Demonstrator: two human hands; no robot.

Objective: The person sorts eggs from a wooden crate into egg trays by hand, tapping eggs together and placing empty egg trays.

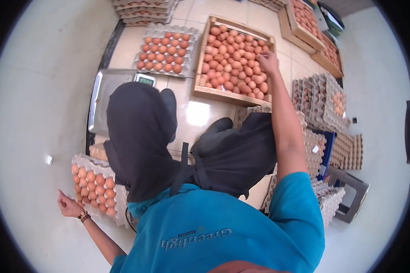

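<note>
Brown eggs [234, 59] fill a wooden crate [232, 96] on the tiled floor. Over the crate's right side, my right hand [268, 62] has its fingers bent together against the eggs; whatever is between them is hidden. At the lower left, my left hand [69, 204] is closed beside a stacked egg tray [120, 200], with no egg visible in it. Rows of eggs [94, 186] sit in that tray. Another filled grey tray [191, 45] lies left of the crate.
A metal scale [102, 102] with a small display [146, 80] is at the left. Tray stacks [321, 100] stand at the right, near a grey plastic crate [361, 191]. More wooden crates [296, 32] of eggs are at the upper right. My legs are between the stacks.
</note>
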